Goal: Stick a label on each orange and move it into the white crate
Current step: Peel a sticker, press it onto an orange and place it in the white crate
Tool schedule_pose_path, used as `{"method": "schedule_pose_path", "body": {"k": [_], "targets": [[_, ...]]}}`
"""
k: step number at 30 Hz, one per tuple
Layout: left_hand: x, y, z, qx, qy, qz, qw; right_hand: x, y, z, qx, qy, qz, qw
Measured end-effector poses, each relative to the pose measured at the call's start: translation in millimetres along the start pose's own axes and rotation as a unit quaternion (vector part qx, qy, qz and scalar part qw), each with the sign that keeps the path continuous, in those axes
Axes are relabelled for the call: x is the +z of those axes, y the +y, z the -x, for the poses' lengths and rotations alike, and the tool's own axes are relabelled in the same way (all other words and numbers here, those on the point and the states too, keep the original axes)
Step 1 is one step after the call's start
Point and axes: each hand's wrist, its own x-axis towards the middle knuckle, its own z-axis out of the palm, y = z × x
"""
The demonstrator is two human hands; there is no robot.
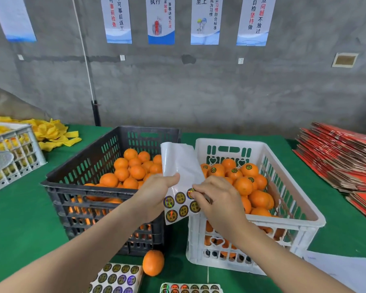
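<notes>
Spare label sheets [116, 279] lie at the near edge of the green surface [19, 218], with a loose orange [153, 263] just beyond them, touching the foot of the black crate [82, 187]. Above the gap between the crates, the left grip [154, 195] pinches a mostly bare backing sheet [182, 166] under its thumb, while the right grip [216, 199] pinches one round label [191, 193] on it. Unlabelled oranges [135, 172] fill the black crate on the left; labelled oranges [249, 170] lie in the white crate [304, 208] on the right.
</notes>
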Motion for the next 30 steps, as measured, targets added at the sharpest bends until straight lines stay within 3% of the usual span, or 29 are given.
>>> {"method": "schedule_pose_path", "body": {"k": [6,12,18,24,28,30], "targets": [[-6.4,-8.2,4.6,-0.045,0.022,-0.026,0.998,6.3,-1.9,10.2,-0.088,0.003,0.038,0.995],[-16.8,-8.1,5.4,0.009,-0.017,-0.124,0.992,15.4,-7.6,9.8,0.012,-0.019,-0.029,0.999],[-30.3,1.5,-6.6,0.013,-0.018,-0.102,0.995,26.4,-10.0,-8.0,-0.017,-0.002,-0.05,0.999],[-47.5,7.1,-18.2,-0.106,-0.048,0.009,0.993,34.9,-13.1,-11.9,-0.104,0.002,0.008,0.995],[-60.7,5.9,-23.6,-0.076,-0.096,-0.002,0.992,25.2,-19.8,-35.5,0.057,0.044,-0.178,0.981],[-67.6,5.2,-25.4,-0.051,-0.122,-0.02,0.991,19.3,-18.3,-59.6,0.116,0.006,-0.195,0.974]]}}
